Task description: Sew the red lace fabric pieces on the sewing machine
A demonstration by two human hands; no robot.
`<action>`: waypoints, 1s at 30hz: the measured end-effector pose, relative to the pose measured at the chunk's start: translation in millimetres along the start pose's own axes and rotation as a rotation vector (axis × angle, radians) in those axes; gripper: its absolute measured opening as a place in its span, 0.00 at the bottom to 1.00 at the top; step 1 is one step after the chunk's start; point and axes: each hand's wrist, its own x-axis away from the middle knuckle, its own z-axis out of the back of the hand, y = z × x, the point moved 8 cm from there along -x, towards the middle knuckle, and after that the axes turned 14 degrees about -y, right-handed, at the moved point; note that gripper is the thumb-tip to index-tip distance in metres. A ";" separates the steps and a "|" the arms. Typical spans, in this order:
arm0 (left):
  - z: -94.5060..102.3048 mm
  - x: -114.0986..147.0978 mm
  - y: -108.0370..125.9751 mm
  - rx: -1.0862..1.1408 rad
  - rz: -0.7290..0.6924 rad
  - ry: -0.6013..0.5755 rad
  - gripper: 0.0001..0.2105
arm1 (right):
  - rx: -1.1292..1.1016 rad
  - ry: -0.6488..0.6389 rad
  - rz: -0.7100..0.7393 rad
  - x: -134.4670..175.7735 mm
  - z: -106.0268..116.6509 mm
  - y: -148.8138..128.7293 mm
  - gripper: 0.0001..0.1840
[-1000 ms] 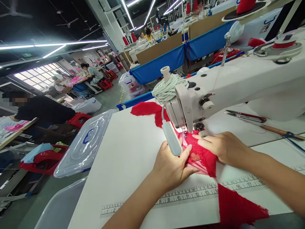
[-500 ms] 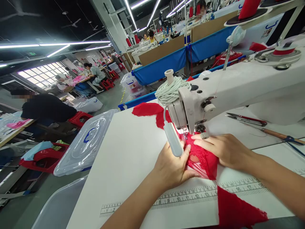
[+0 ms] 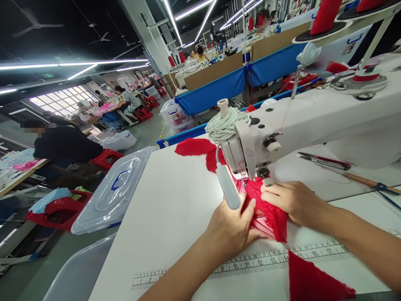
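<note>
Starting at the far left, a clear storage box lid (image 3: pixel 114 192) is sitting off the edge of the white tabletop (image 3: pixel 175 217), well apart from my work, so that whole left stretch of surface is giving me room to slide cloth. Moving in, I am pressing my left hand (image 3: pixel 233 228) flat on the red lace fabric (image 3: pixel 266 213), fingers spread and gripping nothing, just beside the small lamp (image 3: pixel 228 186), which I judge is keeping the cloth taut as it is feeding. The fabric is lying under the sewing machine (image 3: pixel 313 121) head, trailing out behind it and also over the printed ruler (image 3: pixel 250 261) toward the near edge. My right hand (image 3: pixel 294 202) is resting on the same fabric, fingers curled loosely at the presser foot, steering rather than clasping. Farther right, scissors (image 3: pixel 324 159) are lying beneath the machine arm, clear of my wrist.
</note>
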 end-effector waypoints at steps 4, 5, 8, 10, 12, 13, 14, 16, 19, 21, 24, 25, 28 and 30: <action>3.3 2.2 2.7 -0.046 0.003 0.041 0.39 | 0.007 -0.039 0.022 -2.0 2.3 -1.6 0.16; 3.9 2.6 3.1 -0.052 0.005 0.051 0.39 | 0.010 -0.051 0.026 -2.1 1.6 -1.6 0.16; 3.9 3.1 3.7 -0.062 0.016 0.070 0.39 | 0.017 -0.028 0.007 -0.3 -0.5 0.8 0.17; 3.3 3.2 3.5 -0.068 0.023 0.072 0.39 | 0.019 -0.002 -0.008 1.3 -2.9 2.4 0.17; 2.1 2.9 3.0 -0.073 0.031 0.057 0.38 | 0.022 0.015 -0.012 2.0 -4.9 2.8 0.17; 1.5 2.7 2.6 -0.075 0.035 0.047 0.38 | 0.023 0.019 -0.009 2.0 -5.6 2.6 0.18; 1.3 2.6 2.4 -0.076 0.036 0.039 0.38 | 0.025 0.027 -0.008 2.0 -5.5 2.4 0.18; 1.8 2.5 1.9 -0.079 0.038 0.036 0.38 | 0.024 0.037 -0.013 1.7 -4.7 2.7 0.18; 3.2 2.4 0.5 -0.088 0.049 0.051 0.38 | 0.019 0.031 -0.021 0.7 -4.1 3.4 0.17; 3.3 2.1 -1.1 -0.102 0.061 0.061 0.37 | 0.011 0.026 -0.029 0.0 -3.9 4.4 0.17; 3.1 2.1 -3.1 -0.125 0.073 0.076 0.36 | 0.008 0.036 -0.051 -0.5 -2.8 6.3 0.17; 2.7 2.1 -3.8 -0.131 0.077 0.076 0.35 | 0.010 0.040 -0.058 -0.6 -2.6 6.8 0.16; 0.0 2.3 -5.6 -0.144 0.089 0.056 0.34 | 0.016 0.034 -0.072 -1.0 -2.8 7.9 0.15; -2.3 2.5 -7.3 -0.149 0.101 0.041 0.33 | 0.024 0.022 -0.080 -1.6 -3.0 8.3 0.14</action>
